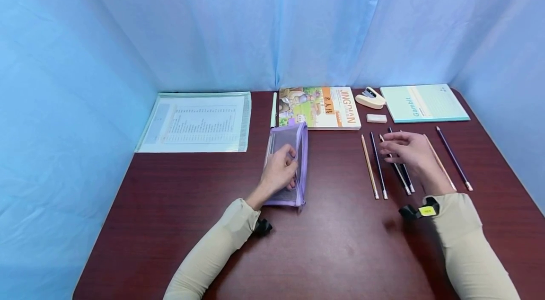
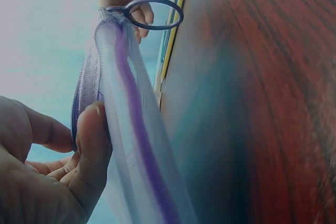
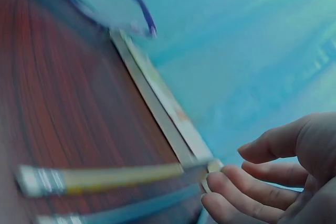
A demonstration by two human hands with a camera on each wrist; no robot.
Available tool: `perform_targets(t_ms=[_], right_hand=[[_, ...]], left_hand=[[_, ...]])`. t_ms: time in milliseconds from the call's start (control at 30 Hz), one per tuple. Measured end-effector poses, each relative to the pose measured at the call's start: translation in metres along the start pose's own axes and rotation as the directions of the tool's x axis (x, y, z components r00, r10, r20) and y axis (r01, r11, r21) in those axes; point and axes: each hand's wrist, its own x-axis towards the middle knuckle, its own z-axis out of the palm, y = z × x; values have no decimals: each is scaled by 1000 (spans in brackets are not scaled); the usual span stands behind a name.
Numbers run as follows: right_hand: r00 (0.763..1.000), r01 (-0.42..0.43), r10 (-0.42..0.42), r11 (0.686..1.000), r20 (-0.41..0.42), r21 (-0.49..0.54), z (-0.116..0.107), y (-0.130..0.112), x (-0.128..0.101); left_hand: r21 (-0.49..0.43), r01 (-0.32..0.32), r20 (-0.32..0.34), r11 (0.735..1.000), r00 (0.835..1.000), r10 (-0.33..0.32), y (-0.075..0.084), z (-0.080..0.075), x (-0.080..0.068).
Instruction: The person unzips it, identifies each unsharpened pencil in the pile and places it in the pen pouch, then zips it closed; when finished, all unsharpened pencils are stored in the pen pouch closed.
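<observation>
We see the left hand (image 1: 278,171) gripping the purple mesh pencil pouch (image 1: 287,148) at centre-left of the counter (image 1: 340,243), thumb curled over its edge, probably holding the mouth up and open. Zipper ring (image 2: 153,13) sits at the pouch's far end. The right hand (image 1: 406,151) hovers over the row of pencils (image 1: 379,165) on the right, fingers loosely spread, holding nothing. Far side: a picture book (image 1: 321,107), stapler (image 1: 370,98), eraser (image 1: 376,118), Gambit notebook (image 1: 423,102); a printed sheet (image 1: 196,122) lies far left.
</observation>
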Motion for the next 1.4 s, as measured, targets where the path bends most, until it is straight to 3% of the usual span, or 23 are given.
perform_targets(t_ms=[100, 167, 233, 367, 500, 700, 1100, 1233, 1400], right_hand=[[999, 1, -9, 987, -46, -162, -16, 8, 1], [997, 15, -37, 952, -66, -307, -24, 12, 2], [994, 39, -79, 899, -74, -436, -30, 16, 3], [982, 93, -175, 765, -67, -637, -36, 20, 7], [983, 82, -174, 690, -55, -720, -35, 18, 9], [996, 17, -79, 643, -44, -766, -32, 15, 9], [999, -1, -39, 585, -29, -811, -25, 15, 17], [998, 14, -53, 578, -20, -816, -24, 15, 18], [998, 4, -47, 592, -30, -806, -27, 11, 15]], left_hand=[[-5, 6, 1, 1000, 1000, -6, -1, 0, 0], [-10, 15, 4, 1000, 1000, -15, -2, 0, 1], [-9, 21, 5, 1000, 1000, -21, -2, 1, 1], [5, 27, 4, 1000, 1000, -27, -3, 1, 1], [5, 27, 9, 1000, 1000, -27, -4, 1, 2], [-13, 32, 27, 999, 999, -31, -6, 3, 2], [5, 30, 28, 1000, 999, -30, -7, 5, 3], [3, 29, 27, 1000, 999, -29, -6, 4, 2], [8, 34, 29, 999, 999, -34, -5, 3, 2]])
